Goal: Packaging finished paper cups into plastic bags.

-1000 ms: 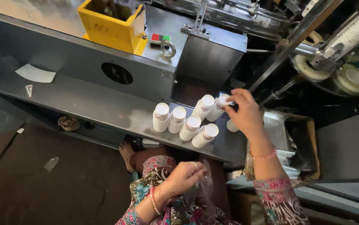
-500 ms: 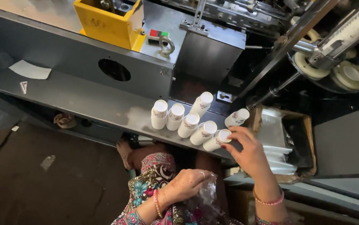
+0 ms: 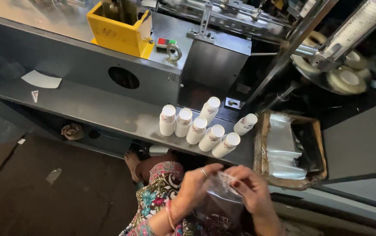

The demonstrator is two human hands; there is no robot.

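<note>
My left hand point(image 3: 196, 188) and my right hand point(image 3: 251, 190) both grip the mouth of a clear plastic bag point(image 3: 220, 199) over my lap, below the shelf's front edge. Several stacks of white paper cups point(image 3: 199, 129) lie side by side on the grey metal shelf point(image 3: 87, 105) just beyond my hands. One more stack point(image 3: 245, 124) lies a little apart to their right. My patterned clothing shows at the bottom of the view.
A cardboard box point(image 3: 290, 150) holding clear plastic bags sits at the shelf's right end. Behind stands a grey machine with a yellow bin point(image 3: 118, 28), red and green buttons point(image 3: 166, 42) and paper rolls point(image 3: 345, 78). A white paper scrap point(image 3: 41, 80) lies at the left.
My right hand has come off the cup stacks on the shelf and dropped to the plastic bag, joining my left hand there. The cup stacks now lie untouched.
</note>
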